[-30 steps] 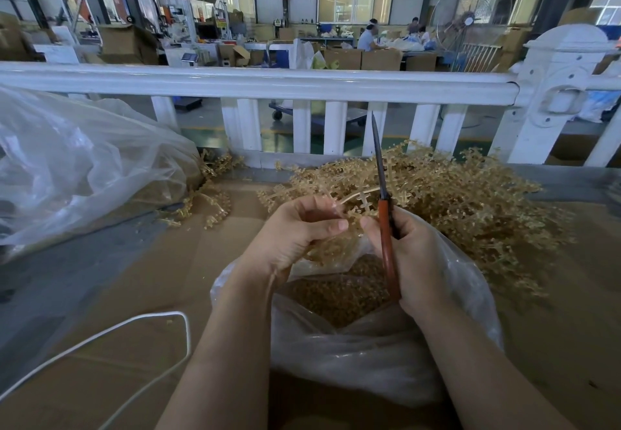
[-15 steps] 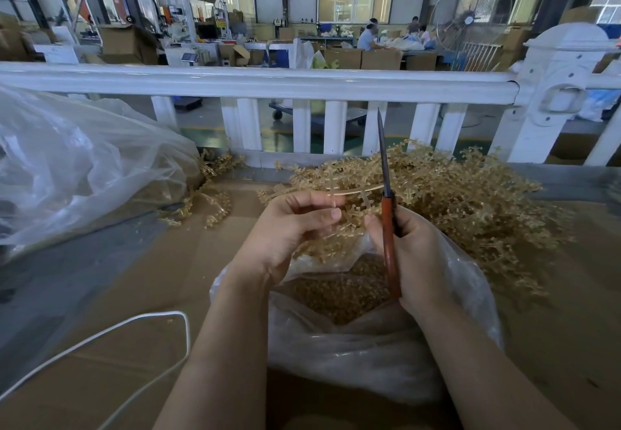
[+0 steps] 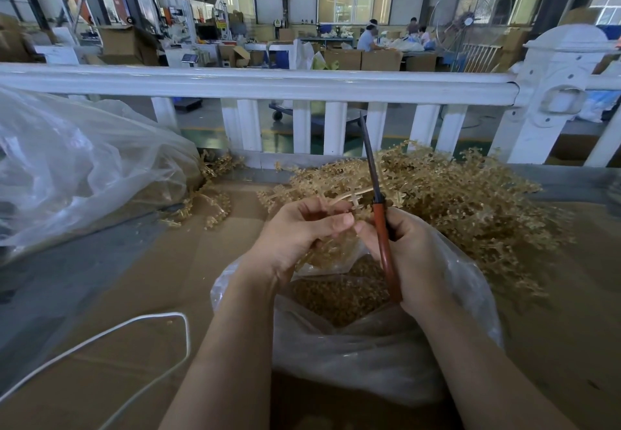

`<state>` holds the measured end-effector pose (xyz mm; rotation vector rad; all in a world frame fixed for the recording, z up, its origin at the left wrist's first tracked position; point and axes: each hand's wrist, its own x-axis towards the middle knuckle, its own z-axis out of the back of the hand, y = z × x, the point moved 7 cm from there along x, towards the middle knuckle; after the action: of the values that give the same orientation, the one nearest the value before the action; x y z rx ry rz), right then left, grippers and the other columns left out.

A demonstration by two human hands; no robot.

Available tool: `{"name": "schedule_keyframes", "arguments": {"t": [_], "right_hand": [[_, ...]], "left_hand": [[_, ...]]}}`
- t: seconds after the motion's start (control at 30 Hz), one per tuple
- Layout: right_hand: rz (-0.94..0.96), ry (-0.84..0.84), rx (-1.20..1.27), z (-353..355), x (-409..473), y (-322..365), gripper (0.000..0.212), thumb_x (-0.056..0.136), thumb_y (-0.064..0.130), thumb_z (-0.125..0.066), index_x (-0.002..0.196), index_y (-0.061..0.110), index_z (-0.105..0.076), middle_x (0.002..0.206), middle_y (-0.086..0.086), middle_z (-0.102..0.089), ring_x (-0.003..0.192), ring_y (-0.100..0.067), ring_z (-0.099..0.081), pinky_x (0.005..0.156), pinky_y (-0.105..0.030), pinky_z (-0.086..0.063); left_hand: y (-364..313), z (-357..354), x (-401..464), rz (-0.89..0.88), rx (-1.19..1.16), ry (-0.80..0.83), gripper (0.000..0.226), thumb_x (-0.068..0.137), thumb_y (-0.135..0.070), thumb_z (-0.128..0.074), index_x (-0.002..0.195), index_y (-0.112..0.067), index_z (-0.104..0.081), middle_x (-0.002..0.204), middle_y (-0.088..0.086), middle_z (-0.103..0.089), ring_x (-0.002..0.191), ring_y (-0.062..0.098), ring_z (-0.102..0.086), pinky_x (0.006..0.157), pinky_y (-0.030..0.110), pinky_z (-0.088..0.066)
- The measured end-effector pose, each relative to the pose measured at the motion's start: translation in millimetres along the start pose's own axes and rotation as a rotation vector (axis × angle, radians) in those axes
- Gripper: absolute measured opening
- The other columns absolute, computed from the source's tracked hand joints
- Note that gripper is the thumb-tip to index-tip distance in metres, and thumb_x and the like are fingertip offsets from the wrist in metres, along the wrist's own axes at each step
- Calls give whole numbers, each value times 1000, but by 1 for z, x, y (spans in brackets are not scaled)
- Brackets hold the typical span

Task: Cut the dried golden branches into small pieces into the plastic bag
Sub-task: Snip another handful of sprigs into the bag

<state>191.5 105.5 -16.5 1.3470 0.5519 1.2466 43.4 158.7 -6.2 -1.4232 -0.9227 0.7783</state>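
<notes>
Golden branches (image 3: 453, 201) heaped behind open plastic bag (image 3: 353, 355) of cut bits. Left hand (image 3: 302, 231) pinching one stem (image 3: 349, 196), lying roughly left-right above bag. Right hand (image 3: 413, 254) gripping red-handled scissors (image 3: 381, 217), blades pointing up and away.

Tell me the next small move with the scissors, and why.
Probably close the scissors on the stem: the left hand holds the golden branch against the blades, above the open plastic bag, so the piece should drop in. The right hand grips the handles.
</notes>
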Motion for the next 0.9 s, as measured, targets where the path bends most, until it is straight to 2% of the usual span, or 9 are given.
{"name": "schedule_keyframes", "arguments": {"t": [0.07, 0.13, 0.2, 0.27, 0.4, 0.53, 0.67, 0.8, 0.9], "right_hand": [[-15, 14, 52, -1, 1, -3, 12, 88, 33, -75, 83, 22, -73, 63, 6, -67, 57, -7, -60, 59, -33, -47], [-5, 15, 55, -2, 1, -3, 6, 87, 32, -75, 85, 28, -72, 59, 10, -64, 54, -2, -57, 56, -25, -45], [0, 8, 40, -2, 0, -2, 5, 87, 32, -76, 83, 30, -72, 58, 13, -63, 52, 0, -56, 53, -18, -42], [-12, -4, 42, -2, 0, -2, 10, 86, 30, -76, 80, 23, -72, 58, 9, -63, 53, -2, -56, 56, -24, -45], [33, -8, -13, -2, -2, 7, 13, 86, 25, -77, 79, 15, -71, 63, 1, -64, 56, -10, -59, 56, -20, -47], [33, 1, -20, -1, -2, 9, 13, 86, 23, -77, 80, 12, -72, 66, 0, -65, 55, -6, -59, 52, -12, -44], [8, 1, 57, -2, 0, 3, 18, 86, 22, -76, 81, 6, -71, 58, 3, -58, 50, -2, -52, 50, -14, -40], [7, 17, 140, -3, 0, 0, 14, 88, 22, -75, 83, 10, -70, 53, 11, -57, 46, 0, -51, 47, -9, -37], [-2, 32, 211, -3, 0, -3, 28, 86, 29, -76, 85, 3, -67, 55, 4, -53, 44, -2, -45, 45, -13, -35]], "left_hand": [[4, 2, 3, 9, -25, -25, 15, 78, -16, -77, 92, -12, -76, 66, -4, -67, 59, 4, -58, 54, 15, -38], [6, 5, 3, 20, -63, -41, 6, 86, -10, -71, 90, -12, -75, 67, -4, -68, 59, 4, -60, 54, 16, -38], [7, 5, 3, 15, -76, -39, 7, 87, -9, -70, 89, -13, -75, 67, -4, -68, 58, 4, -59, 54, 18, -37], [6, 4, 2, 9, -89, -33, 4, 85, -17, -73, 89, -18, -74, 68, -8, -66, 56, 3, -56, 56, 21, -36], [3, 2, 3, -6, -118, -72, 30, 67, -41, -84, 91, -27, -73, 69, -17, -63, 58, 0, -55, 64, 29, -36], [4, 2, 3, -18, -145, -103, 23, 65, -33, -85, 85, -26, -77, 69, -13, -66, 59, 1, -57, 70, 31, -37], [6, 4, 4, -11, -165, -84, 9, 70, -29, -78, 69, -21, -74, 64, -8, -64, 59, 6, -54, 65, 27, -41], [8, 6, 6, 11, -263, -103, 8, 78, -25, -73, 77, -17, -70, 70, -2, -67, 63, 10, -59, 62, 22, -50], [10, 9, 7, 55, -408, -153, 9, 84, -24, -68, 82, -16, -70, 74, -1, -72, 64, 10, -67, 60, 20, -55]]}}
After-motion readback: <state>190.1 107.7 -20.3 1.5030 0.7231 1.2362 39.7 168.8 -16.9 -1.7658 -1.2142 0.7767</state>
